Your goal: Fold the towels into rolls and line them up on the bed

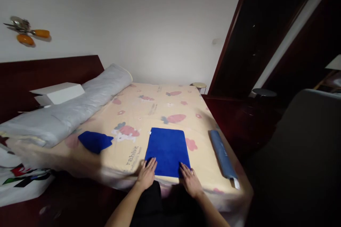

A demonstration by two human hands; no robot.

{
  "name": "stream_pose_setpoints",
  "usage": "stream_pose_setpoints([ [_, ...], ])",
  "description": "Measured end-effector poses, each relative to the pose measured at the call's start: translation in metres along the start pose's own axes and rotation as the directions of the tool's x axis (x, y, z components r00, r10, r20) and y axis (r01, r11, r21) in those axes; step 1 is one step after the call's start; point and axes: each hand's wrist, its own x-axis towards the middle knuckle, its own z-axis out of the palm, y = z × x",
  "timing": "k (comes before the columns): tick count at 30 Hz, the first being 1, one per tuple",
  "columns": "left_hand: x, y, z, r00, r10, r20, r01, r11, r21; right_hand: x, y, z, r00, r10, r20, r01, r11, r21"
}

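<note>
a smooth, rectangular blue cloth (168,149) is laid flat on the bed (149,117), touched at seven o'clock by the left hand (147,174), at five by the right hand (190,180), fingers outstretched, nothing gripped; bunched blue fabric (95,142) is seen at nine, a grey-blue roll (223,154) at three

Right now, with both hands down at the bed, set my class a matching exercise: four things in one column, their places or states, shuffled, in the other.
Things
1. Flat blue cloth
2. Uneven blue piece
3. Slim grey-blue bundle
4. Left hand

Places and states
A. Near the right-hand edge of the bed
B. At the near left corner of the flat blue cloth
C. Spread out, with a small white tag near its far left corner
D. On the bed, to the left of the flat blue cloth

Right pairs: 1-C, 2-D, 3-A, 4-B
</note>
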Motion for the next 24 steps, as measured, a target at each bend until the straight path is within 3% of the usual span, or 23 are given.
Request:
stream_pose_setpoints([
  [4,0.005,0.051,0.014,0.997,0.082,-0.01,-0.083,0.996,-0.03,0.022,-0.051,0.013,1.0,-0.019,-0.007,0.019,1.0,0.006],
  [7,0.001,0.067,0.027,0.998,0.056,0.029,-0.052,0.994,-0.099,0.023,-0.067,0.02,0.999,-0.043,-0.006,0.043,0.999,0.019],
  [9,-0.006,0.058,0.033,0.998,0.048,0.046,-0.041,0.989,-0.145,0.013,-0.059,0.025,0.999,-0.037,-0.039,0.039,0.999,0.037],
  [12,-0.02,0.027,0.036,0.998,0.027,-0.054,-0.037,0.98,-0.196,-0.009,-0.029,0.031,0.985,0.034,-0.17,-0.021,0.997,0.079],
  [15,-0.03,0.001,0.037,0.981,-0.12,-0.151,0.085,0.972,-0.221,-0.023,-0.005,0.031,0.967,0.1,-0.235,-0.071,0.989,0.128],
  [19,-0.027,-0.001,0.036,0.942,-0.301,-0.15,0.279,0.948,-0.154,-0.019,-0.005,0.013,0.966,0.201,-0.16,-0.166,0.963,0.21],
  [24,-0.011,0.002,0.035,0.943,-0.319,-0.094,0.308,0.945,-0.114,-0.003,-0.008,-0.012,0.958,0.266,-0.104,-0.234,0.94,0.246],
])
